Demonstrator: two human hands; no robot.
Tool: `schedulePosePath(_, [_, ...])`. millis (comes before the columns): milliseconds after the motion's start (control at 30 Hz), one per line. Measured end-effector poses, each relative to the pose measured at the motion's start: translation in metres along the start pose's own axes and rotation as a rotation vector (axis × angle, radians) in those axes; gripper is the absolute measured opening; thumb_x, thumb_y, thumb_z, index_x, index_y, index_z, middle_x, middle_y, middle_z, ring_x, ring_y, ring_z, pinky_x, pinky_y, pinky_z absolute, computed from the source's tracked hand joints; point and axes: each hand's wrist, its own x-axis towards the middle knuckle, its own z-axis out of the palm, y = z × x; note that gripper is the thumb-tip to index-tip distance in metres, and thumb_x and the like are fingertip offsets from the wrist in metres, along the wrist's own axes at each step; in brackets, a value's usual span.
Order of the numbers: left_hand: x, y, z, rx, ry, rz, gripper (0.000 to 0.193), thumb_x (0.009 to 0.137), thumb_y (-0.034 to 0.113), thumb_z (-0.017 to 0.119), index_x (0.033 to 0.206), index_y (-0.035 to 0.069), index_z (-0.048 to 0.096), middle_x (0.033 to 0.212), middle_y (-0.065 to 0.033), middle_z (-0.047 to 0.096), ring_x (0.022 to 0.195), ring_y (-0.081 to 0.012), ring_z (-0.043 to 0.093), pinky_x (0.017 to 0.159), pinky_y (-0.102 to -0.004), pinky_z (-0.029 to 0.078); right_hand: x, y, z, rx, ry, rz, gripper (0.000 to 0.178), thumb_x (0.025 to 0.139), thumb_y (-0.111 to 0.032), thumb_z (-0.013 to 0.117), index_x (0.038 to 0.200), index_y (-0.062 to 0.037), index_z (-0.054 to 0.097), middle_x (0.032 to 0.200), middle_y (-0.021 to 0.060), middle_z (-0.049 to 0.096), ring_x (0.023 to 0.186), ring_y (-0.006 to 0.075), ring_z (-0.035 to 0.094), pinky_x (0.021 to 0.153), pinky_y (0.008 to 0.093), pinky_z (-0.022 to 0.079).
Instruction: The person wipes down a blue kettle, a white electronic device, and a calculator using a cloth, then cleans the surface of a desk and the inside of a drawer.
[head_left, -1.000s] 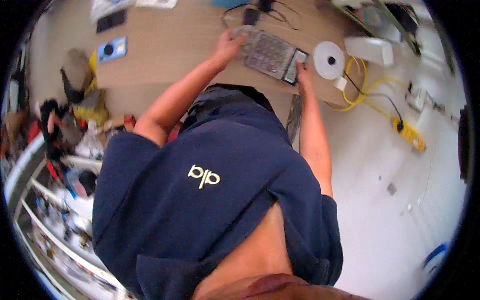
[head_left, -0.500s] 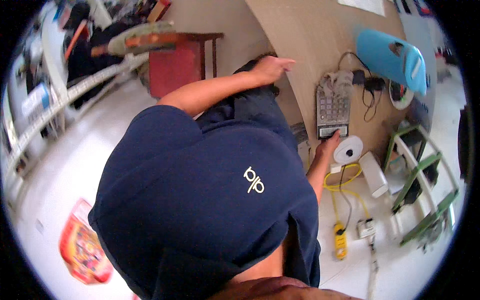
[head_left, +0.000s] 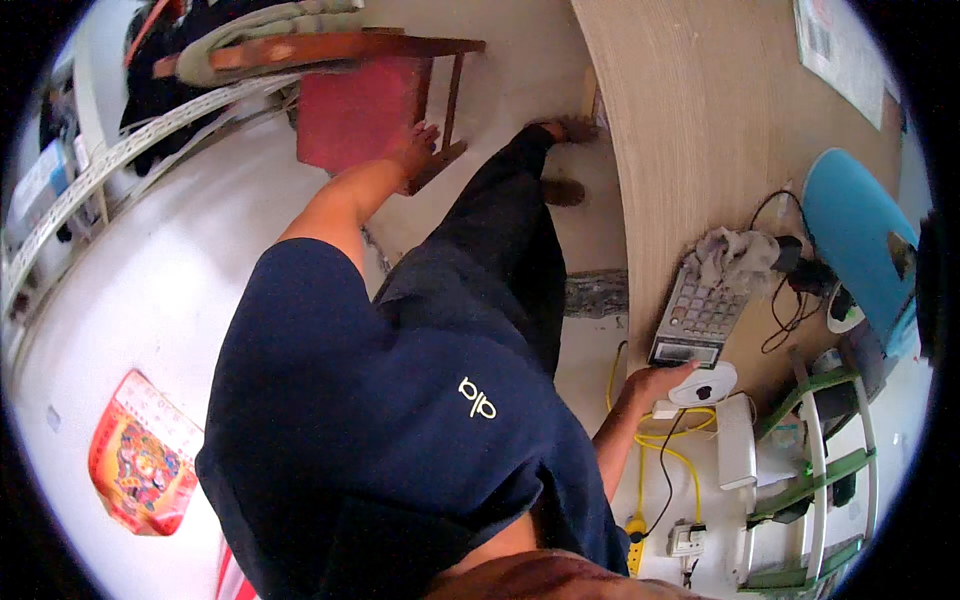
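Observation:
My left hand (head_left: pixel 418 152) is stretched out over the red chair (head_left: pixel 358 115), by its wooden frame. Its fingers look spread, slightly blurred, with nothing seen in them; whether it touches the chair I cannot tell. Beside the desk edge, my right hand (head_left: pixel 662 381) lies at the display end of a calculator (head_left: pixel 697 310), with its fingers stretched out and partly hidden. A crumpled grey cloth (head_left: pixel 735 260) covers the calculator's far end. Close to the right fingertips is a round white disc (head_left: pixel 708 384) with a dark centre.
The wooden desk (head_left: pixel 690 120) curves along the right, bearing a blue plastic object (head_left: pixel 855 240) and dark cables. A yellow cable (head_left: pixel 690 470), a power strip (head_left: pixel 636 555) and a green-and-white rack (head_left: pixel 815 470) stand lower right. At left are a metal shelf (head_left: pixel 130 150) and a red printed bag (head_left: pixel 145 460).
My left hand has swung from the desk edge to the red chair, its pointing finger giving way to spread fingers. The view has shifted; my right hand stays by the calculator.

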Motion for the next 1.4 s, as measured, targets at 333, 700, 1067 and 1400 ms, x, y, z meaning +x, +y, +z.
schedulePosePath(333, [0.044,-0.031,0.092,0.420,0.032,0.321,0.026,0.088,0.030,0.059,0.105,0.017,0.075,0.108,-0.0082,0.071,0.115,-0.0264,0.059,0.117,-0.0564,0.016,0.035,0.045,-0.005,0.297,0.166,0.063,0.057,0.104,-0.039,0.041,0.140,0.0061,0.042,0.142,0.0126,0.045,0.129,0.0231,0.043,0.113,0.0358,0.029])
schedulePosePath(700, [0.152,-0.061,0.043,0.165,-0.269,0.333,0.033,0.079,0.040,0.072,0.103,0.017,0.075,0.105,-0.0072,0.073,0.107,-0.0269,0.066,0.095,-0.0450,0.041,0.016,0.054,-0.008,0.047,0.230,-0.028,0.054,0.104,-0.039,0.042,0.136,0.0046,0.045,0.132,0.0113,0.052,0.122,0.0212,0.046,0.107,0.0338,0.033])
schedulePosePath(1067, [0.180,-0.068,-0.048,0.145,-0.218,0.310,0.036,0.082,0.041,0.068,0.105,0.013,0.073,0.106,-0.0106,0.072,0.106,-0.0292,0.065,0.095,-0.0450,0.043,0.014,0.038,-0.001,0.017,0.150,0.004,0.046,0.097,-0.029,0.058,0.129,0.0030,0.050,0.119,0.0114,0.058,0.108,0.0183,0.052,0.097,0.0317,0.040])
schedulePosePath(1400, [0.234,-0.104,-0.120,0.295,-0.135,0.335,0.039,0.086,0.041,0.063,0.106,0.010,0.072,0.107,-0.0136,0.071,0.105,-0.0312,0.065,0.094,-0.0450,0.044,0.008,0.022,0.009,-0.079,0.139,-0.061,0.039,0.088,-0.030,0.070,0.112,-0.0008,0.059,0.088,0.0115,0.068,0.078,0.0217,0.064,0.074,0.0355,0.050])
